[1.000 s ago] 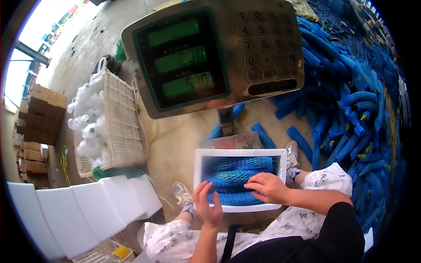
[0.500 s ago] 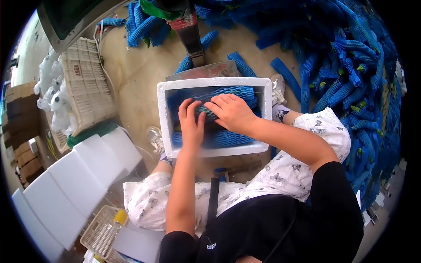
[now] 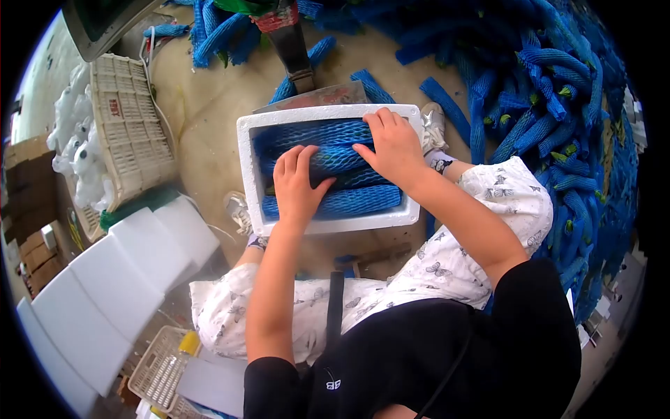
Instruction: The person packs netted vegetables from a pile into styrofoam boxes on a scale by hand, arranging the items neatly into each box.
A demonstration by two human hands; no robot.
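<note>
Both grips sit over blue-netted rolls inside a white foam box.
The left grip [image 3: 296, 188] is wide, thumb well parted from the fingers, its fingertips touching the netting; the right grip [image 3: 394, 150] is also wide but less spread, at the rolls' right-hand end, near the box's far corner. The netted rolls [image 3: 363, 201] lie side by side below the two grips, one of them nearer the person than the left grip. The foam box [image 3: 246, 164] surrounds them, and a dark post [image 3: 291, 52] stands beyond both grips. Left of the left grip is a pale slatted crate [image 3: 132, 126] beside white plastic bags [image 3: 91, 164]; right of the right grip spreads a heap of blue-netted pieces [image 3: 558, 70].
</note>
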